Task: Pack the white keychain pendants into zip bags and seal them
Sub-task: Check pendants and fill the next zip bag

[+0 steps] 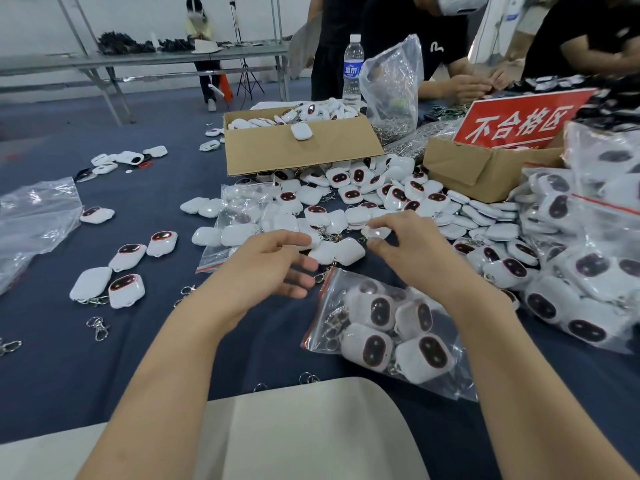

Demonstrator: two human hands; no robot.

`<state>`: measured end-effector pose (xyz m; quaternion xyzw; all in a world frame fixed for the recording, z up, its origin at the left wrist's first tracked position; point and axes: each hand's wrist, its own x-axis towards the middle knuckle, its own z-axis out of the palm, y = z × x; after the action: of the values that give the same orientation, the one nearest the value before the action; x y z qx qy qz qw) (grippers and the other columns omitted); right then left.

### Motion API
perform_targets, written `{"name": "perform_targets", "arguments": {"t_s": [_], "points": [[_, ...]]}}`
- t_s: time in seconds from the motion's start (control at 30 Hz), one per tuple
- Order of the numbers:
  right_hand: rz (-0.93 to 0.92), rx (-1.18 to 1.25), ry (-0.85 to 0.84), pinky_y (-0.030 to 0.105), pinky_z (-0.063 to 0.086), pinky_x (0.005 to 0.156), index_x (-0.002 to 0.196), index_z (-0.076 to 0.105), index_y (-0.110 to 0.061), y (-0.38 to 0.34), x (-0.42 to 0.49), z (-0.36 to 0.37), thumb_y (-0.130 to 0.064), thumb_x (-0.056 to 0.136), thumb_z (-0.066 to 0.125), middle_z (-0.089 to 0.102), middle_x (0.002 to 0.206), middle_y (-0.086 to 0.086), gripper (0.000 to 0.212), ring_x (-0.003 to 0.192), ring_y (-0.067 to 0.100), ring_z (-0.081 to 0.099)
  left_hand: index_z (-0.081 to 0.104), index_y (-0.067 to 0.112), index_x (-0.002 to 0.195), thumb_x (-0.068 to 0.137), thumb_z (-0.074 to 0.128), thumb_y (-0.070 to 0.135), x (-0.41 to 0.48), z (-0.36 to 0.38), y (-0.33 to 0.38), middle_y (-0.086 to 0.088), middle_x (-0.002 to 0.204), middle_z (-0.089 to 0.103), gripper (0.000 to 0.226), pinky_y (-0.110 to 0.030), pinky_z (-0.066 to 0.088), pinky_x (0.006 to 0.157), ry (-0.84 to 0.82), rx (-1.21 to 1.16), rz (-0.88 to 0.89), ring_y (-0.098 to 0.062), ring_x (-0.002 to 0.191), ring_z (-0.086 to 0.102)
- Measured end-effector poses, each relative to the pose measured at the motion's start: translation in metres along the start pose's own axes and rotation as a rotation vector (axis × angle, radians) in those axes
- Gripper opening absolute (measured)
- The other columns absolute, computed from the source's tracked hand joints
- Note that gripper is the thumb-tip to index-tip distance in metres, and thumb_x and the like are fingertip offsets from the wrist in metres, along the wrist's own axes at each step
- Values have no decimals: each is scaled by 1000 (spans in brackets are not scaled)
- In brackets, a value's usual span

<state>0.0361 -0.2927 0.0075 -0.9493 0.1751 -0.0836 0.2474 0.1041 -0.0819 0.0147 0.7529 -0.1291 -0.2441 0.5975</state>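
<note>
The right hand (412, 247) pinched one white pendant (376, 233) between thumb and forefinger; its other fingers were curled. The left hand (270, 268) hovered with fingers apart and relaxed, holding nothing. Whether its forefinger touched the pendants beneath could not be determined. Both hands were just beyond the filled zip bag (391, 330), which lay on the blue table cloth (156, 341) with several pendants inside. Beyond that bag spread the loose pendant pile (377, 192), then the cardboard box (298, 150). Beyond and left of the bag lay empty zip bags (242, 202); right of it, stacked filled bags (588, 278).
</note>
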Motion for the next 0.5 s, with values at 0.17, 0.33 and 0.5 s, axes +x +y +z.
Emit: {"name": "perform_targets", "arguments": {"t_s": [0.17, 0.33, 0.5], "points": [[228, -245, -141, 57, 21, 120, 151, 37, -24, 14, -3, 2, -45, 102, 49, 31, 154, 15, 54, 144, 39, 27, 64, 18, 118, 104, 44, 7, 1, 1, -5, -9, 97, 77, 27, -23, 58, 60, 16, 86, 7, -11, 65, 67], [116, -152, -125, 40, 43, 102, 144, 49, -28, 13, -1, -7, -31, 101, 58, 43, 144, 10, 44, 128, 32, 47, 64, 21, 114, 104, 45, 12, 3, 4, -8, -4, 96, 76, 22, -20, 56, 61, -10, 166, 20, -9, 66, 67], [82, -48, -173, 38, 43, 102, 145, 45, -31, 12, -2, -3, -35, 97, 63, 38, 143, 7, 51, 127, 27, 46, 64, 22, 112, 105, 46, 15, 5, 5, -11, 1, 87, 75, 21, -19, 54, 60, -29, 193, 28, -8, 67, 68]]}}
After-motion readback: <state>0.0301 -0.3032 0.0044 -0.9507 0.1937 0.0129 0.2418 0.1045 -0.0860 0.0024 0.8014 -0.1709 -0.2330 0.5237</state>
